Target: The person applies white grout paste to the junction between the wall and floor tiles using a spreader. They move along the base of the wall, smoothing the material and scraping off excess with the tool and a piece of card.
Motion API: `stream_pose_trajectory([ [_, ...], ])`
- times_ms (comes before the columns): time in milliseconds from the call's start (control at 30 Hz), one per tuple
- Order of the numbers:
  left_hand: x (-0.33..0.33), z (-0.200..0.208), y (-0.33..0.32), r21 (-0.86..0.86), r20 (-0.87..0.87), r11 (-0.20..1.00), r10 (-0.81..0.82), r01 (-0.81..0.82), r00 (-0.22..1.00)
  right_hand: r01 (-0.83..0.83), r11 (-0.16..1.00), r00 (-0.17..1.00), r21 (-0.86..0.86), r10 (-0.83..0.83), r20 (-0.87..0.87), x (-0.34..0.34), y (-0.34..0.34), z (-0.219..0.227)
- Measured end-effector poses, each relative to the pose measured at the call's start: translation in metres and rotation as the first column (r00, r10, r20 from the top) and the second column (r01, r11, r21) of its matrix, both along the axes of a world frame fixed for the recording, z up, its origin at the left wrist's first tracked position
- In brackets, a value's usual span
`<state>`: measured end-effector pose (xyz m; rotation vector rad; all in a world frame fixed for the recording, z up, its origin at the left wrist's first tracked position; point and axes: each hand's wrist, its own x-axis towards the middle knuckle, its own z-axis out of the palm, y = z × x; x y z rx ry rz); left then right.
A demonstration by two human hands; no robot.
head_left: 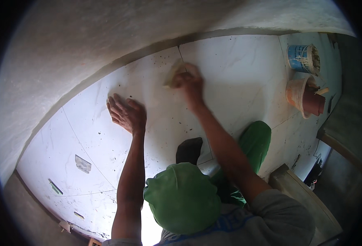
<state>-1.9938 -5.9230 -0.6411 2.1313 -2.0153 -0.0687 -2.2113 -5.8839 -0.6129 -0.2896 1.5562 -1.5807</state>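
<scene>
Pad (173, 74), pale yellow and perhaps a sponge: in the head view it lies against the floor tiles (238, 61), near the foot of the wall (87, 41). The right hand (192, 85) grips it with curled fingers, from above, which seems to let the palm bear down on it. The left hand (127, 114) rests low on the tiles, fingers loosely bent, likely bracing the leaning body. A pale edge shows beyond its fingertips; I cannot tell whether it holds anything.

A blue bucket (299, 58) and an orange tub (295, 94) stand off to the right, apparently clear of both arms. A brown cup (313, 102) sits in the tub.

Blur softens the right hand and hides the pad's outline. The cap (183, 197) covers the lap, one leg is mostly hidden, and the bucket's contents are hard to read.
</scene>
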Motion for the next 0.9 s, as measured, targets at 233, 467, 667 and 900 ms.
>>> stream_pose_trajectory([
  [233, -0.013, 0.000, 0.001, -0.016, -0.040, 0.999, -0.032, 0.032, 0.999, 0.147, 0.978, 0.988, 0.149, -0.153, 0.026, -0.097, 0.073, 0.021],
  [467, -0.001, -0.008, 0.000, -0.074, -0.054, 0.996, -0.052, 0.048, 0.997, -0.078, 0.948, 0.979, 0.310, 0.132, -0.157, -0.034, 0.079, 0.034],
  [667, 0.000, -0.005, 0.003, -0.087, -0.132, 0.996, -0.035, 0.024, 0.991, -0.165, 0.927, 0.939, 0.338, 0.252, -0.234, -0.009, 0.080, 0.054],
  [900, 0.011, -0.002, 0.001, -0.105, -0.176, 0.995, -0.022, 0.004, 0.984, -0.196, 0.909, 0.849, 0.368, 0.345, -0.400, -0.008, 0.091, 0.073],
])
